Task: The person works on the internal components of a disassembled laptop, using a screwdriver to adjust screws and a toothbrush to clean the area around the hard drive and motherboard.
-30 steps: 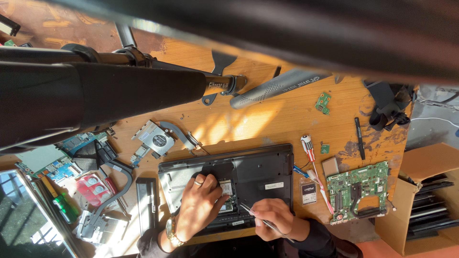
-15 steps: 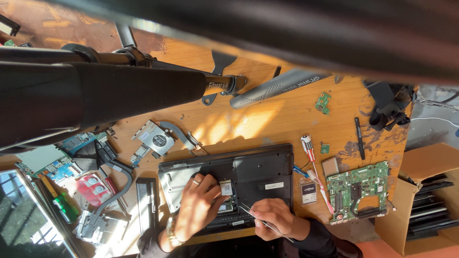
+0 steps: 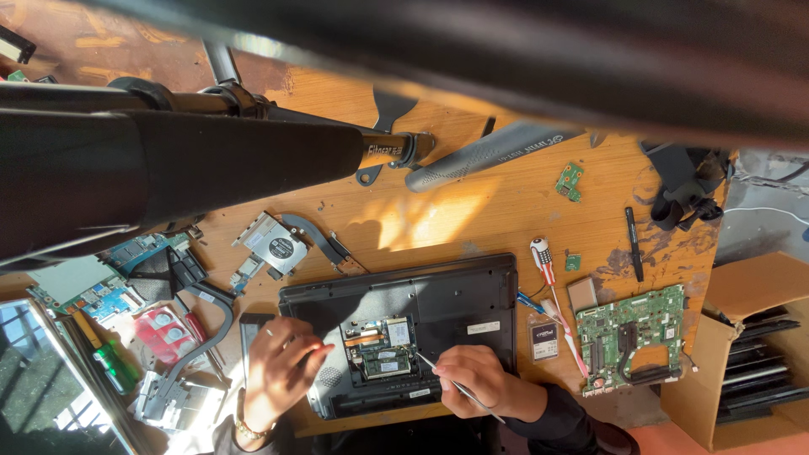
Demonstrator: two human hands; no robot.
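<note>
I see the laptop (image 3: 404,329) lying bottom-up on the wooden table (image 3: 472,211), hatch open over the memory bay; right hand (image 3: 476,379) pinches a thin metal tool (image 3: 438,371), tip at the memory module (image 3: 383,364); left hand (image 3: 282,362) rests at the laptop's left edge, fingers loosely curled, gripping nothing; green circuit board (image 3: 628,333) and red-handled screwdriver (image 3: 548,270) lie to the right.

Bare wood (image 3: 438,215) (parts (image 3: 274,244) leftward)

Electronics repair workshop: wooden bench (image 3: 472,211) strewn with circuit boards (image 3: 630,335), screwdrivers (image 3: 546,268).
</note>
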